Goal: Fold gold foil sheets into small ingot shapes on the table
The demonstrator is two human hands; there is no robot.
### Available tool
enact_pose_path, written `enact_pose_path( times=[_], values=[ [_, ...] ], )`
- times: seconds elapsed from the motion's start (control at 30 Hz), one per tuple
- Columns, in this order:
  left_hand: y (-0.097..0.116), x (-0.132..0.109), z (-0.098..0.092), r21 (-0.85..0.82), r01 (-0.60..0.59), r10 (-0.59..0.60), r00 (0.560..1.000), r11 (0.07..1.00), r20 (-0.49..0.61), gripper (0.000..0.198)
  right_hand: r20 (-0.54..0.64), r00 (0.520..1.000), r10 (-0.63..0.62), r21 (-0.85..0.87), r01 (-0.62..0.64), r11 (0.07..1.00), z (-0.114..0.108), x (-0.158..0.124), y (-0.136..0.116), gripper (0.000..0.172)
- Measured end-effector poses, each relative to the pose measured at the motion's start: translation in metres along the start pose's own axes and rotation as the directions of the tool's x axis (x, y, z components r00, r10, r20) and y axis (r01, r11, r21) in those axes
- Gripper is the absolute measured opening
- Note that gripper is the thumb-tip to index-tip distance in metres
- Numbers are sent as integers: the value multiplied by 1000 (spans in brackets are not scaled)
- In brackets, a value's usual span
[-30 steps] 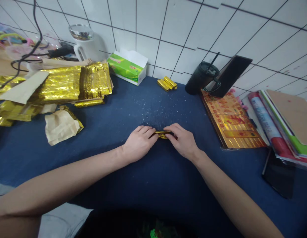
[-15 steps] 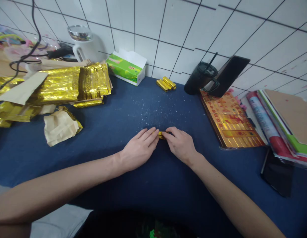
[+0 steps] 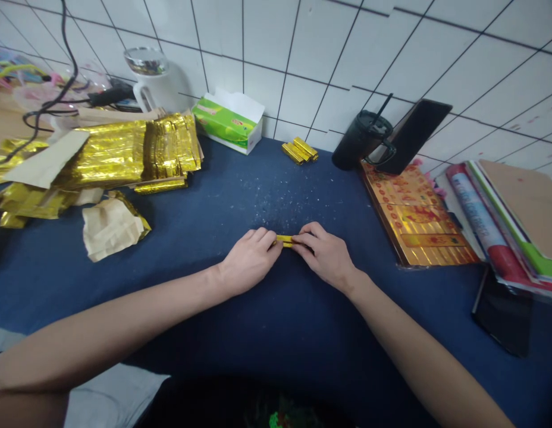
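While both hands rest on the blue cloth surface (image 3: 276,333), the left hand (image 3: 251,260) and right hand (image 3: 325,257) grasp a small gold foil stick (image 3: 285,240), pinching one end each with the fingers, near the middle of the surface. Three gold foil bars (image 3: 300,150) lie at the rear edge. A stack of gold foil sheets (image 3: 124,154) occupies the left rear corner, with crumpled brown paper (image 3: 113,229) just in front. A gold printed board (image 3: 414,220) lies toward the right rear corner.
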State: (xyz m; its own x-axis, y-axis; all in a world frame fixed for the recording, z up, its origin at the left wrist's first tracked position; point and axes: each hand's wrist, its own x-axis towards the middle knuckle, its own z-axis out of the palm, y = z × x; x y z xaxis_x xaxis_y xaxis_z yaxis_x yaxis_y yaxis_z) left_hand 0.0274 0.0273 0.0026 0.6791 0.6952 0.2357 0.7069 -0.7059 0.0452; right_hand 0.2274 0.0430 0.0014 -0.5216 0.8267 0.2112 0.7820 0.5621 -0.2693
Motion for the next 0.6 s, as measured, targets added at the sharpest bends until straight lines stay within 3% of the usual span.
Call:
enact_pose_path(
  times=[0.17, 0.3, 0.43, 0.53, 0.6],
  values=[
    [-5, 9, -2, -118, 101, -103, 995, 988, -9, 19, 4, 1000, 20, 28, -20, 999, 0, 2, 1, 21],
    [-8, 22, -7, -167, 180, -170, 983, 969, 73, 10, 6, 999, 39, 53, -40, 998, 0, 3, 0, 19],
    [-12, 29, -10, -239, 280, -240, 953, 930, 183, 19, -33, 996, 86, 129, -81, 988, 0, 2, 0, 19],
    [-16, 29, -11, -371, 349, -282, 933, 861, 224, 9, -75, 976, 203, 293, -173, 940, 1, 1, 2, 31],
    [-16, 29, -12, -531, 419, -343, 908, 737, 240, 3, -82, 944, 320, 455, -250, 855, 1, 2, 3, 40]
  ],
)
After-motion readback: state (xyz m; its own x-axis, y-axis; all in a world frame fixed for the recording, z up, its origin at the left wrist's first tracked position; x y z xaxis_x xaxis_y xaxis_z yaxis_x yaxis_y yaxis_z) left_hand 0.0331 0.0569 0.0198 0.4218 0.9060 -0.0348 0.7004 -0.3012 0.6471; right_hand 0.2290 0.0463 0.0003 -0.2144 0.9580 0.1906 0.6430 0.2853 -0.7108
